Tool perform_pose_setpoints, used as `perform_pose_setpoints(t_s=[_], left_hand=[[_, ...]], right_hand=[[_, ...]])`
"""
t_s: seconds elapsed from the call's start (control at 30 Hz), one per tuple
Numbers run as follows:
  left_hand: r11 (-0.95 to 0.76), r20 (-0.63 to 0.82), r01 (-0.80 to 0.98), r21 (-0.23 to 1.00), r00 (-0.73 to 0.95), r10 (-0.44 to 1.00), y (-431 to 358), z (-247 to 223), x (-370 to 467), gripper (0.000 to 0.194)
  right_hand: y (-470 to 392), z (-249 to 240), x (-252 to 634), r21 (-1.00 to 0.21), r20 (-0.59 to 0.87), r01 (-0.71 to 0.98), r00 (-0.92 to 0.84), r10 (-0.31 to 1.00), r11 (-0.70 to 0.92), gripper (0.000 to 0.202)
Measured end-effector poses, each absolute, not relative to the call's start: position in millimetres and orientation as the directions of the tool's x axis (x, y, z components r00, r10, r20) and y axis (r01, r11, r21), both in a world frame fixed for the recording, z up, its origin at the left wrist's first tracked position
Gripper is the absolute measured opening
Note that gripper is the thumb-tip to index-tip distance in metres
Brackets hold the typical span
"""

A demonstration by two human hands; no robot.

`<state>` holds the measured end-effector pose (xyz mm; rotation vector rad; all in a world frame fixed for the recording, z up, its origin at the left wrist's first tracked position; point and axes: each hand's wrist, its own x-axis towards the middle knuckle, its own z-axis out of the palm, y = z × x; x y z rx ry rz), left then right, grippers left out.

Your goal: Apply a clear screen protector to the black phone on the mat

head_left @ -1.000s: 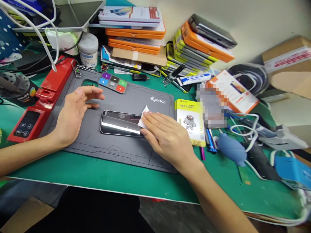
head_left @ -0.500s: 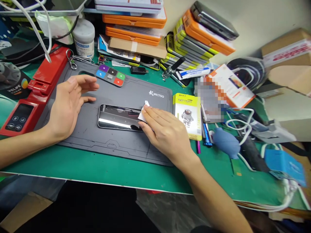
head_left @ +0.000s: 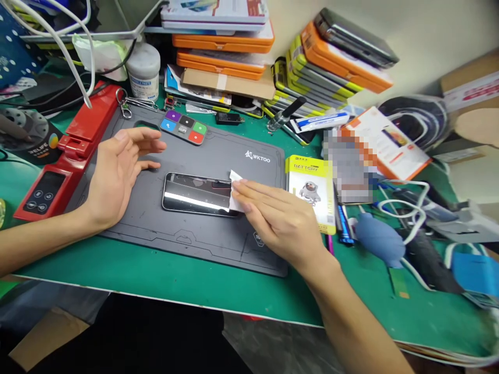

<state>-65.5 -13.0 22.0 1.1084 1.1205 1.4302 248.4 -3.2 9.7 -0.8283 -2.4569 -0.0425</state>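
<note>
A smartphone [head_left: 197, 196] lies flat, glossy dark screen up, on a grey work mat [head_left: 195, 150]. At its right end my right hand [head_left: 286, 221] presses a small white wipe [head_left: 236, 200] against the glass, fingers closed over it. The hand covers part of the wipe and that end of the phone. My left hand [head_left: 115, 179] rests on its edge at the mat's left side, palm turned inward, fingers curved and apart. It holds nothing and does not touch the phone.
Left of the mat stands a red device [head_left: 58, 156] with a small display. A yellow battery box [head_left: 311, 195] and a blue air blower [head_left: 379, 239] lie to the right. Stacked orange cases [head_left: 224, 44] and a paste jar [head_left: 144, 72] line the back.
My right hand and the wipe have shifted slightly over the phone's right end. My left hand keeps its pose. The whole view has moved a little, so things appear further right and lower.
</note>
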Motion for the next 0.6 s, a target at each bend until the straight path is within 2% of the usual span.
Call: perform_pose_setpoints(t_s=[0.17,0.37,0.6], left_hand=[[-0.083,0.065,-0.134,0.988,-0.133,0.989,-15,26,-64,0.04],[-0.078,0.048,-0.19,0.979,-0.158,0.986,-14,29,-62,0.043],[-0.052,0.011,-0.213,0.976,-0.187,0.982,-13,32,-61,0.044]], right_hand=[[-3,11,247,-0.132,0.473,0.597,-0.664,0.579,0.791,0.03],[-6,17,251,-0.078,0.496,0.574,-0.687,0.532,0.815,0.026],[-14,24,247,-0.06,0.433,0.516,-0.758,0.488,0.855,0.026]])
